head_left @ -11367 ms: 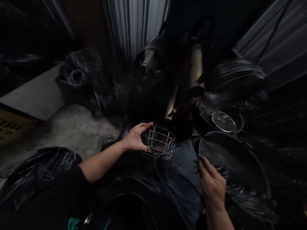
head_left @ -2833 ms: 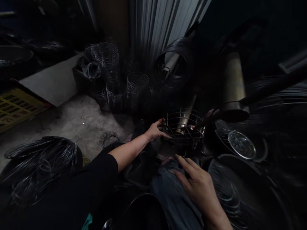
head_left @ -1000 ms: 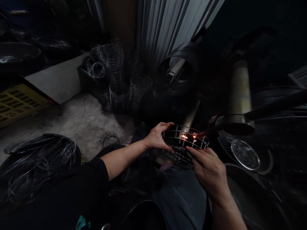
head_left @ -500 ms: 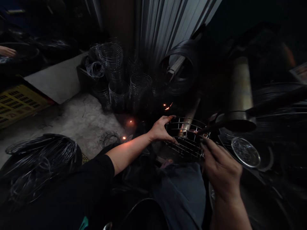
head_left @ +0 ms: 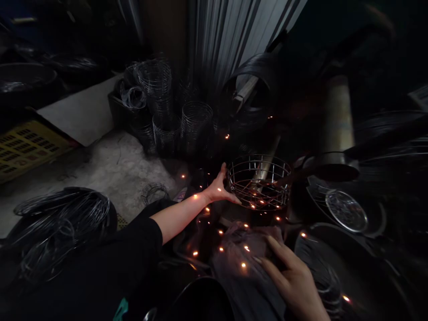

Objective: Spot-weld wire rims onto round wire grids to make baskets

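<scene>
My left hand (head_left: 217, 191) grips the left side of a round wire basket (head_left: 260, 203), with thumb and fingers spread around its edge. The basket sits tilted around a dark metal arm (head_left: 289, 179) that reaches in from the right. Below the basket, my right hand (head_left: 290, 274) is apart from it, fingers stretched out and holding nothing, over the dark cloth (head_left: 240, 267) on my lap. Glowing sparks are scattered over the basket, my left forearm and the cloth.
A thick metal cylinder (head_left: 338, 116) stands upright at right, beside a round wire piece (head_left: 346, 210). Several stacked wire rings (head_left: 196, 117) stand at the back. A bundle of wires (head_left: 63, 227) lies at left, below a yellow crate (head_left: 30, 149).
My right hand has let go of the basket's near right side and moved down. The basket's tilt has changed. Many more sparks are flying. Another person's hand has left the far left.
</scene>
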